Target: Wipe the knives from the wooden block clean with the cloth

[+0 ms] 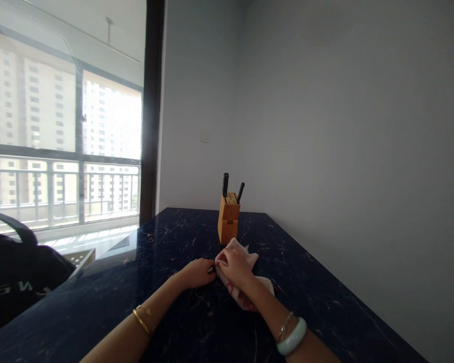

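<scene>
We see a glossy dark-blue marbled surface [174, 327], with a black fabric bag [26, 267] beside it on which we read white letters [10, 289], "G W". On the surface stands a tan wooden knife block [228, 224] carrying black handles [225, 184]. Nearer us is a white-and-red cloth [239, 298], gripped in our right hand [234, 265]; our left hand [197, 273], just beside it, curls around a small dark handle [212, 269], mostly hidden.

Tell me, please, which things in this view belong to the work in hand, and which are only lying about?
Probably in use:
Cloth, gripped by the right hand
Dark handle, perhaps a knife's, in the left hand
Knife block, just beyond the cloth

Only lying about:
Black bag, at the left edge
</scene>
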`<state>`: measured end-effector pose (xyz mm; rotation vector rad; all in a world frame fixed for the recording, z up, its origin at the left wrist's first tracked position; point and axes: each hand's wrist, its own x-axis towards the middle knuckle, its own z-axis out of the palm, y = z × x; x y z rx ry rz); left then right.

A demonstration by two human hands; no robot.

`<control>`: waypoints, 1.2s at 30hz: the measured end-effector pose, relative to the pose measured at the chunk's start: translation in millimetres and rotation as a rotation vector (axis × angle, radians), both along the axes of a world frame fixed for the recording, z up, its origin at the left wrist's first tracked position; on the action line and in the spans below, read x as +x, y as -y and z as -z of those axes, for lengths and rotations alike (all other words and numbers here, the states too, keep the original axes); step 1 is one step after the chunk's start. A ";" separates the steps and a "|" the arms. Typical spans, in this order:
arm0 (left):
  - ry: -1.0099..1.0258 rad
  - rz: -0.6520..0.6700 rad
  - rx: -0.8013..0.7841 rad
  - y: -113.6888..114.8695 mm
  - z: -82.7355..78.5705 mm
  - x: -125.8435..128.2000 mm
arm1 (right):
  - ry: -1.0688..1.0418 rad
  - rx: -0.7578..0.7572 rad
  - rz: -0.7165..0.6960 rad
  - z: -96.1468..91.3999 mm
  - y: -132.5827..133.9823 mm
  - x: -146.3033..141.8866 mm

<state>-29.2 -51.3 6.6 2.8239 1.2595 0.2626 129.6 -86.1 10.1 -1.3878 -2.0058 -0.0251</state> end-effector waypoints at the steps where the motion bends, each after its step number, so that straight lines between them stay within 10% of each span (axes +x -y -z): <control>1: -0.002 -0.007 0.003 -0.4 0.2 0.0 | -0.005 -0.002 0.027 0.0 -2.3 3.1; 36: -0.016 -0.008 0.018 1.2 0.3 0.1 | 0.089 -0.027 0.016 -6.0 6.8 -3.6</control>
